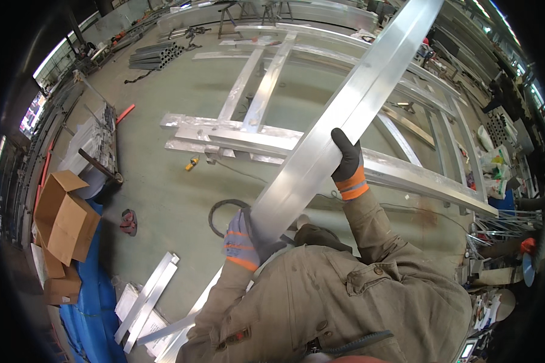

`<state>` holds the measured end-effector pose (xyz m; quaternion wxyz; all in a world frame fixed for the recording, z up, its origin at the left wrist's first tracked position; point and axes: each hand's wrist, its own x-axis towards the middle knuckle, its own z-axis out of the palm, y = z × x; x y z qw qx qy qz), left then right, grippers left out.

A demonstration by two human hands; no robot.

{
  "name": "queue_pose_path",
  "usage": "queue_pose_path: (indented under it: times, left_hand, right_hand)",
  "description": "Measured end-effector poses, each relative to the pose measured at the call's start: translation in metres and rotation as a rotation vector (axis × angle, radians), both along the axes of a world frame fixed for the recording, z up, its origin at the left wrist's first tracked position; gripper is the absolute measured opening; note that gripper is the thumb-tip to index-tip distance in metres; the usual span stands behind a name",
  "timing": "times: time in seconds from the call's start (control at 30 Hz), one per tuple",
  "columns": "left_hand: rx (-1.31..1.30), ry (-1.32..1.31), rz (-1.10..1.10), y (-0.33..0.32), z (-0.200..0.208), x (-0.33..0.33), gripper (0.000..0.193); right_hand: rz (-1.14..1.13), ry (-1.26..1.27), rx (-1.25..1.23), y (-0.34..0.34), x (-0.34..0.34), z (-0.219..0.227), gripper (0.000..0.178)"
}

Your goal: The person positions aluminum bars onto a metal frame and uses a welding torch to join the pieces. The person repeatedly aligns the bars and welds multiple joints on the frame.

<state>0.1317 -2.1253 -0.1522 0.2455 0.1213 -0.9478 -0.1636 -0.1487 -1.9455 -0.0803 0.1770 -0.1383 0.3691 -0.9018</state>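
Note:
A long, wide aluminium profile (339, 112), silvery with a groove down its face, slants up in front of my body toward the upper right. My left hand (241, 237), in a grey glove with orange bands, holds its lower left edge near the near end. Farther up, my right hand (347, 156) wears a dark glove with an orange cuff and grips the right edge, thumb on the face. The left fingers are partly hidden. Behind the profile lies a frame of aluminium bars (272, 138), raised off the green floor.
Cardboard boxes (66, 224) sit on blue sheeting (91, 296) at left. Short aluminium bars (145, 299) lie at lower left. A coiled black hose (215, 212) and a yellow tool (192, 163) rest on the floor. Stacked tubes (154, 56) lie at far left.

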Motion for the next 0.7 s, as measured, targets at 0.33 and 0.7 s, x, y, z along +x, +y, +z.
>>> queue_pose_path:
  times: [0.33, 0.7]
  left_hand:
    - [0.737, -0.610, 0.203, -0.111, 0.029, -0.059, 0.082]
    - [0.532, -0.314, 0.593, -0.229, -0.027, -0.300, 0.068]
  right_hand:
    - [0.345, -0.279, -0.217, -0.138, -0.129, -0.080, 0.046]
    - [-0.043, -0.145, 0.022, -0.182, -0.448, -0.084, 0.061]
